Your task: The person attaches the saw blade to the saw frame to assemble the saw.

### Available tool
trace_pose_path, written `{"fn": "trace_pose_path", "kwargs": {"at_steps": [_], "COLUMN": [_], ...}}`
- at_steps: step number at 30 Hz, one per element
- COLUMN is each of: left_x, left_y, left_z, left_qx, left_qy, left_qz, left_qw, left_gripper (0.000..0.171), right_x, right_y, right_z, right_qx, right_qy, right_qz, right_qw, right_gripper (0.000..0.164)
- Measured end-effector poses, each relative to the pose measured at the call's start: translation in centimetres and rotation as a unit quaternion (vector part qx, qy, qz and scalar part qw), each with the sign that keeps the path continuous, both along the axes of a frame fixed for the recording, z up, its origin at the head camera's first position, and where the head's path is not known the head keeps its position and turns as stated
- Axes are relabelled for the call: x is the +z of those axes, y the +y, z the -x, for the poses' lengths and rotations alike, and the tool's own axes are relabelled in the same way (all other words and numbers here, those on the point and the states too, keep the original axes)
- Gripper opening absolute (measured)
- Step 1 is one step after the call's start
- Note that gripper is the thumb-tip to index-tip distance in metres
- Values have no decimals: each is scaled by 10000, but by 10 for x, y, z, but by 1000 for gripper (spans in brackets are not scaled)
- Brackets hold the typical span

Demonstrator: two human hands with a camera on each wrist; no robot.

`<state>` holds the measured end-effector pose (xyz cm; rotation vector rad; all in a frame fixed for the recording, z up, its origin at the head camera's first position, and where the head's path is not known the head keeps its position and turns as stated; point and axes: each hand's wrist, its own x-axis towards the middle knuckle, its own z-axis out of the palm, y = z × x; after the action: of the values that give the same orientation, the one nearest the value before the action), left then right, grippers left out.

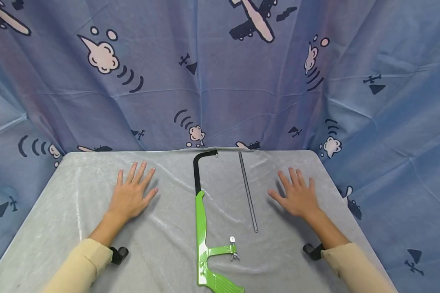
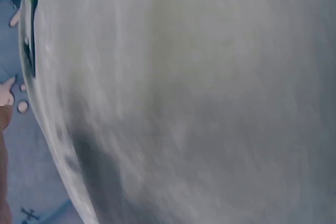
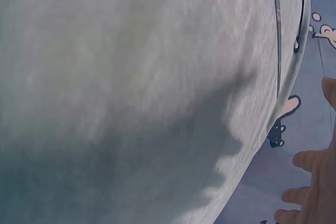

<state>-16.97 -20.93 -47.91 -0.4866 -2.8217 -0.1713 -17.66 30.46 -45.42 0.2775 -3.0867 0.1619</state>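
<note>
A hacksaw frame with a green handle and a black bent front arm lies in the middle of the grey cloth. No blade spans it; a wing nut sits on its lower post. To its right lies a separate thin grey hacksaw blade. My left hand, fingers spread, is left of the frame and touches neither tool. On the other side, my right hand is spread out to the right of the blade, apart from it, and casts a shadow on the cloth in the right wrist view.
A grey velvety cloth covers the table. Behind and beside it hangs a blue curtain printed with planes and clouds, close to the table's back edge. Black wrist straps show at both sleeves.
</note>
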Motion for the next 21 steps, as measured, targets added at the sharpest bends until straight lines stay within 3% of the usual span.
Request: {"fn": "trace_pose_path", "kwargs": {"at_steps": [13,21], "left_x": [5,3], "left_y": [39,58], "left_z": [-11,-20], "left_qx": [-743,-1243], "left_qy": [-251,-197], "left_qz": [-43,-111], "left_qw": [9969,9920], "left_gripper": [64,62], "right_x": [-8,-14], "right_y": [-19,-29], "right_z": [-7,-10], "right_qx": [127,215], "right_qy": [-7,157], "right_qz": [115,261], "right_qw": [9999,9993], "right_gripper": [81,77]}}
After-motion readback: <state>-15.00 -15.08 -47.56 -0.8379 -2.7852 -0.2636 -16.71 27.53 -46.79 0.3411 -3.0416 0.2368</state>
